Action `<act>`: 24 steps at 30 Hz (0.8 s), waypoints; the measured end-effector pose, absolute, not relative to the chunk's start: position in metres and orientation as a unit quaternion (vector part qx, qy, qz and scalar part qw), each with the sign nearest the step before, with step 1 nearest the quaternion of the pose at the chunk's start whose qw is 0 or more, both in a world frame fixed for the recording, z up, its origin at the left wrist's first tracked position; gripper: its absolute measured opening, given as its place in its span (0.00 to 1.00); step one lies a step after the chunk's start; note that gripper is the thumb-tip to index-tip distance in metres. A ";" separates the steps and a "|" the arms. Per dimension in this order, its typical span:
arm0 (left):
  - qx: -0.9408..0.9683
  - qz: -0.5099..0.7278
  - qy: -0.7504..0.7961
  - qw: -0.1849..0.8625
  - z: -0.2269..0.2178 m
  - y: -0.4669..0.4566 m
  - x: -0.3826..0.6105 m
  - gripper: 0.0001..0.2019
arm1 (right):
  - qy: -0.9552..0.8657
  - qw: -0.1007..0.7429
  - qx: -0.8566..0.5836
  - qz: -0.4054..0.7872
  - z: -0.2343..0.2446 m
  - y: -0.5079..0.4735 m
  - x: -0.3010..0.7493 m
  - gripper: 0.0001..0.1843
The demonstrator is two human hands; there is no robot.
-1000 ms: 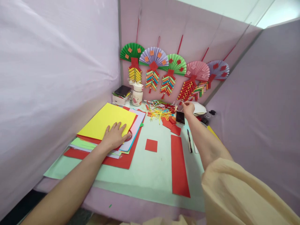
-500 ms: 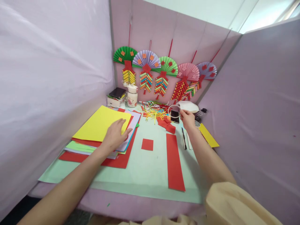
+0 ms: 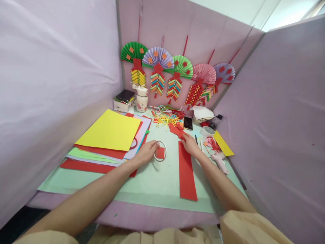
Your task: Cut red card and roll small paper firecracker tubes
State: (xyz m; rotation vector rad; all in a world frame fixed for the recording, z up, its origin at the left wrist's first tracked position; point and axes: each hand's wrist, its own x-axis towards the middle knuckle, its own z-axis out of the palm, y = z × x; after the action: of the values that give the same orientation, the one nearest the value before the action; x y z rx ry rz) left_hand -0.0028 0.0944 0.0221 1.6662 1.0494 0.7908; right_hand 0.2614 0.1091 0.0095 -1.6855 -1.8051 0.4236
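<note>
My left hand (image 3: 148, 151) is closed on the edge of a thin white ring that looks like a roll of tape (image 3: 166, 150), raised over the middle of the table. Through the ring a small red paper square (image 3: 160, 154) shows. My right hand (image 3: 190, 144) is at the far end of a long red paper strip (image 3: 187, 179), its fingers pinched on a small red paper piece (image 3: 181, 134) beside a pile of similar pieces (image 3: 174, 128). The fingertips there are partly hidden.
Stacked coloured sheets with a yellow sheet (image 3: 108, 130) on top lie left. Yellow paper strips (image 3: 166, 119), a phone (image 3: 188, 123) and a white bottle (image 3: 142, 101) stand behind. A glue gun (image 3: 220, 162) and a wider tape roll (image 3: 207, 131) are right. Paper fans (image 3: 182, 67) hang behind.
The white ring has passed from my right hand to my left and come nearer. My left hand has left the coloured sheets; my right hand has moved left to the red pieces.
</note>
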 end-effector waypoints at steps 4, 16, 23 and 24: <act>0.755 0.269 0.406 0.439 0.024 0.093 -0.002 0.16 | -0.719 0.231 -0.643 0.127 -0.005 0.129 0.273 0.14; 0.779 0.214 0.390 0.441 0.016 0.092 -0.004 0.17 | -0.749 0.167 -0.637 0.065 0.009 0.110 0.258 0.26; 0.750 0.260 0.379 0.475 0.008 0.100 0.000 0.16 | -0.825 0.052 -0.536 0.171 0.015 0.005 0.254 0.37; 0.740 0.272 0.377 0.486 0.007 0.101 0.001 0.16 | -0.825 0.049 -0.535 0.175 0.016 -0.001 0.254 0.37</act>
State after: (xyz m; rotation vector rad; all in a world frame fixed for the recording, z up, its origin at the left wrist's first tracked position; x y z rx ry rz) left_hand 0.0008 0.1010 0.0066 1.8008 0.9181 0.6617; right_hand 0.2535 -0.0009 0.0159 -1.6294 -2.5148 0.5327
